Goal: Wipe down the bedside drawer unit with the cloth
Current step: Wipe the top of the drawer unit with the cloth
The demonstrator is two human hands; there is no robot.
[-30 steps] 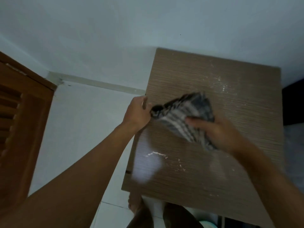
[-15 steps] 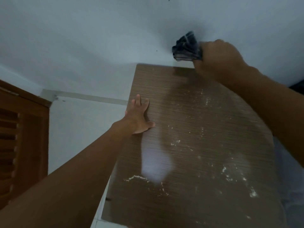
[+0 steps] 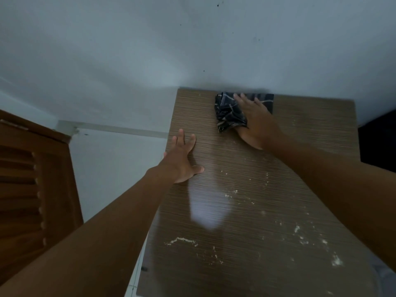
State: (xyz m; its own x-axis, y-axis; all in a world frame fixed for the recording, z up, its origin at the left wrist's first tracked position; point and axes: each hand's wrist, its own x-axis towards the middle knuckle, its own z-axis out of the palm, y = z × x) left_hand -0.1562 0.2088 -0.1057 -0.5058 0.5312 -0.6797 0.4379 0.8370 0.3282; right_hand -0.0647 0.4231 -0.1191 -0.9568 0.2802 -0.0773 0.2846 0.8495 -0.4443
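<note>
The bedside drawer unit's wood-grain top (image 3: 289,168) fills the lower right, with white dust and crumbs scattered over its middle and near part. A dark checked cloth (image 3: 227,111) lies crumpled at the far edge by the wall. My right hand (image 3: 255,121) presses flat on the cloth with straight fingers. Flat on the top near its left edge rests my left hand (image 3: 182,159), fingers spread.
A pale wall (image 3: 192,50) stands right behind the unit. A brown louvred door (image 3: 32,189) is at the left, with white floor tiles (image 3: 111,172) between it and the unit. Something dark (image 3: 377,142) sits to the right of the unit.
My right hand came down from the air with the cloth and now presses it on the far edge of the top. My left hand went from the left edge to lying flat.
</note>
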